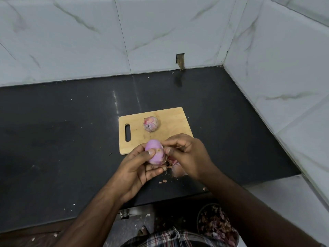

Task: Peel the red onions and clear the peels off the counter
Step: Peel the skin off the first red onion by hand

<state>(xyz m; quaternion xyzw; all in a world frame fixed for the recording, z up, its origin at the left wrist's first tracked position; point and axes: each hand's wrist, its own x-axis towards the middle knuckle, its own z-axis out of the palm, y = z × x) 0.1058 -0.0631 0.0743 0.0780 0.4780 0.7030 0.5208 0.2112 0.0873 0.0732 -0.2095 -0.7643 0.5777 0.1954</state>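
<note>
Left hand (140,168) cups a mostly peeled, pale purple round onion (154,152) above the near edge of the black stone bench (71,132), thumb pressed on its front, fingers curled under it. Right hand (187,154) pinches a strip of loose papery skin at the onion's right end, fingertips closed on it. Second red onion (151,124), dry outer skin on, sits alone on the light wooden cutting board with a handle slot (174,118), well apart from both hands. Heap of pinkish peels (178,171) lies on the bench just below the right hand; small flakes (162,181) scattered near the front edge. Round bin of purple peels (218,223) on the floor at lower right.
</note>
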